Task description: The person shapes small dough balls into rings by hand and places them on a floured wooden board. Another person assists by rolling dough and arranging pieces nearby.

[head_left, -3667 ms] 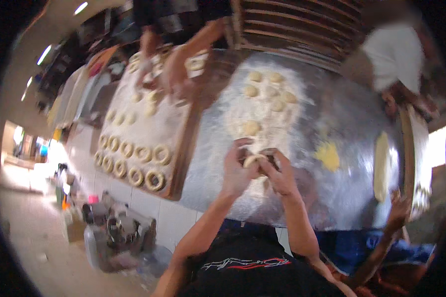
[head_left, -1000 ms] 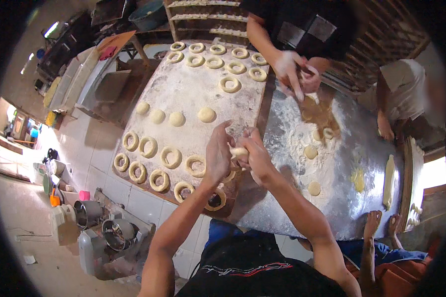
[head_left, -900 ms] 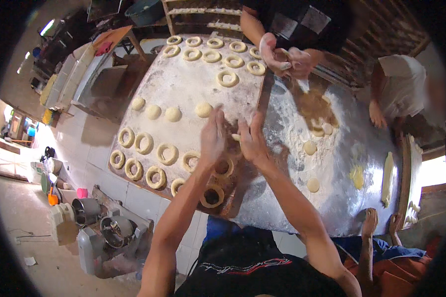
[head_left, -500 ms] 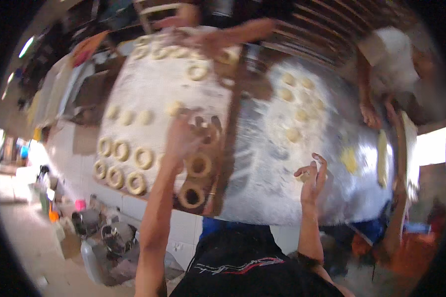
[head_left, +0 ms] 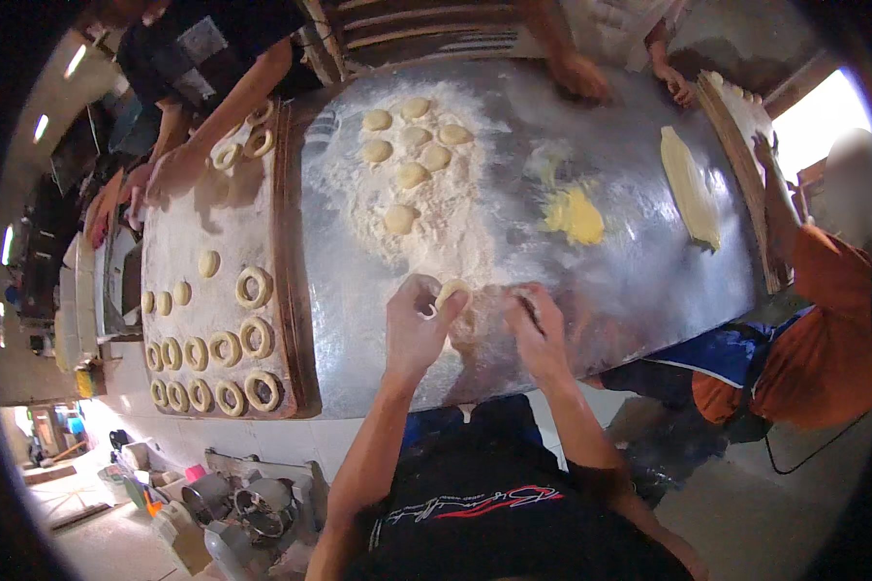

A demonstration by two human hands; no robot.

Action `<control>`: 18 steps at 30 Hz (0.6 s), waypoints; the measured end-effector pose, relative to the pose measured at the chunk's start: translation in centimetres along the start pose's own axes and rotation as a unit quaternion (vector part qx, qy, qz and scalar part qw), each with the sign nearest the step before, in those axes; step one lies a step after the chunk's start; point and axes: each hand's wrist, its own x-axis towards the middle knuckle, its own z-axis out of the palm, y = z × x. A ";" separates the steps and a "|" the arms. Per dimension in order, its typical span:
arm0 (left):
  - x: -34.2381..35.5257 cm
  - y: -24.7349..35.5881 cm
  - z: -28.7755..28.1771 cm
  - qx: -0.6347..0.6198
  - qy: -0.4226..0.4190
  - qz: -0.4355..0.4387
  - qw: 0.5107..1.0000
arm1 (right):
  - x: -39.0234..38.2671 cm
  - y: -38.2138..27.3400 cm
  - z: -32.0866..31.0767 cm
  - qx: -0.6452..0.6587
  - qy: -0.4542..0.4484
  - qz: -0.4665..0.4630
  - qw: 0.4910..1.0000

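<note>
At the near edge of the floured metal counter (head_left: 649, 261), the person's left hand (head_left: 415, 329) has its grip closed on a small pale dough piece (head_left: 451, 292), pinched between thumb and fingers. Just beside it, the right hand (head_left: 538, 334) rests on the flour with fingers curled; whether it holds anything cannot be told. Round dough balls (head_left: 412, 155) lie farther back, and ring-shaped dough pieces (head_left: 225, 368) fill the wooden board (head_left: 291, 290) to the left.

Single head-worn fisheye view, looking steeply down from above the person's own chest, facing across a floured metal table (head_left: 649, 281), close over the left hand (head_left: 415, 329) and right hand (head_left: 538, 334), edges bending toward a dark rim.
</note>
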 end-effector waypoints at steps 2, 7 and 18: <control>-1.3 1.8 0.6 -0.122 -0.005 0.043 0.992 | 0.6 -0.2 0.0 0.027 -0.089 -0.069 0.993; -3.0 5.3 1.6 -0.233 0.050 -0.006 0.971 | 1.4 -2.7 0.5 0.017 -0.197 -0.020 0.980; -1.1 4.9 -5.2 0.128 0.128 0.206 0.962 | 2.8 -3.8 7.3 -0.224 -0.185 -0.418 0.861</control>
